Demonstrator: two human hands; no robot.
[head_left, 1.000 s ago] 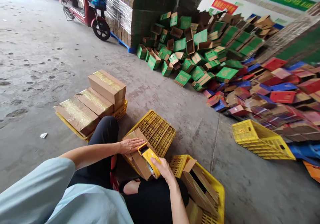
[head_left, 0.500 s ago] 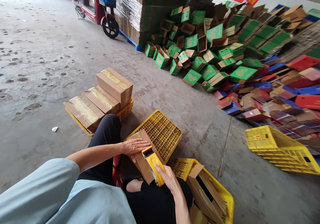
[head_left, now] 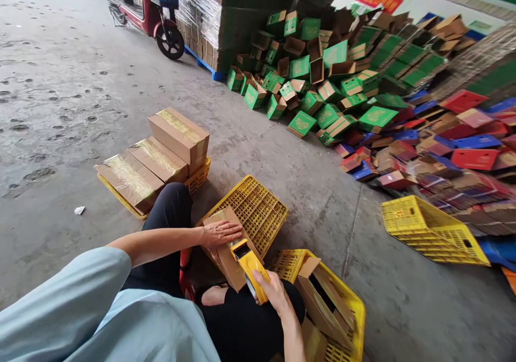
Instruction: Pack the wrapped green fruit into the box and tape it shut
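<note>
My left hand (head_left: 220, 233) lies flat, fingers stretched, on top of a brown cardboard box (head_left: 226, 257) that rests on an overturned yellow crate (head_left: 253, 211) in front of my knees. My right hand (head_left: 274, 292) is closed round a yellow tape dispenser (head_left: 250, 268), whose front end touches the box just right of my left hand. Black trousers and a bare foot show below the box.
Several taped brown boxes (head_left: 157, 157) are stacked on a yellow crate to the left. A yellow crate (head_left: 342, 303) with folded cartons stands at my right, another yellow crate (head_left: 431, 230) farther right. Piles of green boxes (head_left: 322, 77), red and blue boxes (head_left: 443, 136) and a scooter (head_left: 141, 12) lie beyond.
The tape dispenser in my right hand has slid a little along the box towards me. My left hand stays flat on the box. The camera has shifted slightly.
</note>
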